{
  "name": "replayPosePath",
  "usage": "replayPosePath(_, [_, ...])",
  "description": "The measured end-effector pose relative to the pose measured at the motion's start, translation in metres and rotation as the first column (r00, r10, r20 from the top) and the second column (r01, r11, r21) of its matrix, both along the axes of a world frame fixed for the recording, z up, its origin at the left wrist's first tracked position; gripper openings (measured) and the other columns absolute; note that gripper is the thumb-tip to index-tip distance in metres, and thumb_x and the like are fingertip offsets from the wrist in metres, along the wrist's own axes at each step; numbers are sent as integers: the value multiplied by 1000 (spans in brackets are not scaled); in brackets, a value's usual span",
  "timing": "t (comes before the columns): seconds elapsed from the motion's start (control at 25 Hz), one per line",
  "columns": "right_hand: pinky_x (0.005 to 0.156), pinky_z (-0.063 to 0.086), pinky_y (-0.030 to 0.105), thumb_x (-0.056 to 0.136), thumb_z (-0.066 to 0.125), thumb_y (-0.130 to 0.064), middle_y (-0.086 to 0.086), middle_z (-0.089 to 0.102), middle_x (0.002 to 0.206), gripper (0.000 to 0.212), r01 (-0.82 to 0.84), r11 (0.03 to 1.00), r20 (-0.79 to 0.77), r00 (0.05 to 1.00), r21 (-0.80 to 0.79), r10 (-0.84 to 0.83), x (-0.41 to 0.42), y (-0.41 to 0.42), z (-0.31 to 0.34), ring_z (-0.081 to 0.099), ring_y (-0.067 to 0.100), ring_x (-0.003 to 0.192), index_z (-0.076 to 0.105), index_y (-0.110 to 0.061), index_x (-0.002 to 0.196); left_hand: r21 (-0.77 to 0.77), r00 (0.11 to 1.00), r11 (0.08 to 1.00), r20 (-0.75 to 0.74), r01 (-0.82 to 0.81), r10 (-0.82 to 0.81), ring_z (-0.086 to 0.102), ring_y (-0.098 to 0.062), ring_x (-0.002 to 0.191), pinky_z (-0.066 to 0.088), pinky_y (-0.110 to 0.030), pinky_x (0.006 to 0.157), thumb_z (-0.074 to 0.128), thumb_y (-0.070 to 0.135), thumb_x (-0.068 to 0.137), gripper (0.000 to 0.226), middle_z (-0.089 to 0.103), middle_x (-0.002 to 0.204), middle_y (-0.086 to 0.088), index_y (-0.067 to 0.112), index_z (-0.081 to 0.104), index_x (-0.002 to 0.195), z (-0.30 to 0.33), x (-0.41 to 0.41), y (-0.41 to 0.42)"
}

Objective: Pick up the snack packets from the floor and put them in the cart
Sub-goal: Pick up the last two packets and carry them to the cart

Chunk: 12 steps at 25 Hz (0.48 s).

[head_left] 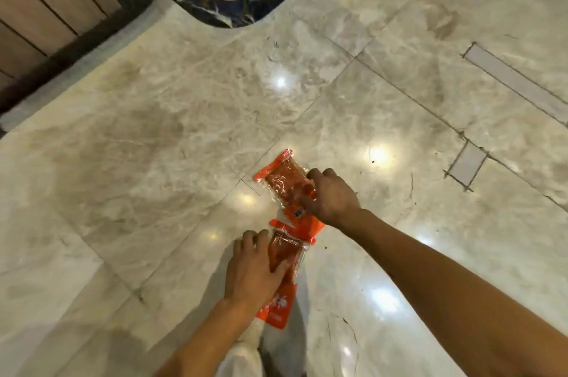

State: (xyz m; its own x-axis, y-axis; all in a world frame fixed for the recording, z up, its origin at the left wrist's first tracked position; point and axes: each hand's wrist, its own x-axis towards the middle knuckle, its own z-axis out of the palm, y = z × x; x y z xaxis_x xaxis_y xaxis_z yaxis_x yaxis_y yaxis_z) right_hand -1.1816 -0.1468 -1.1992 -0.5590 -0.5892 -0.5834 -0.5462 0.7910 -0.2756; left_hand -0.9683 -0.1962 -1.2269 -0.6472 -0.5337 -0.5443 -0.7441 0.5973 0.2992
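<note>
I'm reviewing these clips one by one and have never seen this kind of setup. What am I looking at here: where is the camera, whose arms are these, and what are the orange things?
There is no machine here. One wide-angle camera sits on a person's head and looks down, so the two bare arms are that person's own. The floor is glossy marble tile. Two orange snack packets lie on it, end to end. The left hand curls around the nearer packet, and the right hand curls over the farther packet. Whether either packet has left the floor I cannot tell. A wooden panelled wall stands at the upper left. No cart shows in this picture.
</note>
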Motion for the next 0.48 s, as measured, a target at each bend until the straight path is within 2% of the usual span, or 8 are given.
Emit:
replayPosePath(0.08, [87,56,47,85,64,-63,12,52,125,73,4,1000,-58,998,0,-4,-1,-14,-23,58,35,113,44,-20,140,-83,999,996,-39,-16,13,47,-19,119,47,-31,92,59,66,82,72,47,131,1,28,42,141,-14,-2,7])
replayPosePath(0.16, [87,55,49,80,69,-65,11,49,126,79,-3,1000,-104,995,11,4,1,-26,-38,53,35,114,42,-20,139,-90,996,993,-54,-74,69,44,-19,124,47,-33,97,67,66,76,81,45,136,1,28,41,143,-19,-3,13])
replayPosePath(0.32, [83,52,48,79,79,-44,12,45,125,73,109,994,-127,986,-25,-111,1,-38,-51,52,36,113,39,-15,133,3,990,990,0,-140,140,29,-17,137,41,-31,112,71,66,77,100,29,150,4,30,18,154,-17,3,34])
replayPosePath(0.4, [83,53,46,72,87,-38,12,47,123,79,190,981,-51,980,-38,-191,0,-37,-55,57,36,109,38,-13,129,85,977,974,-20,-210,213,31,-17,140,40,-30,114,78,55,78,107,27,151,3,28,11,157,-20,5,39])
replayPosePath(0.48, [84,54,44,64,91,-42,11,54,118,86,243,970,15,970,-32,-242,-2,-31,-56,62,34,105,39,-12,126,177,952,939,-26,-294,303,38,-18,142,42,-32,114,83,44,79,109,30,153,3,28,9,157,-20,3,40])
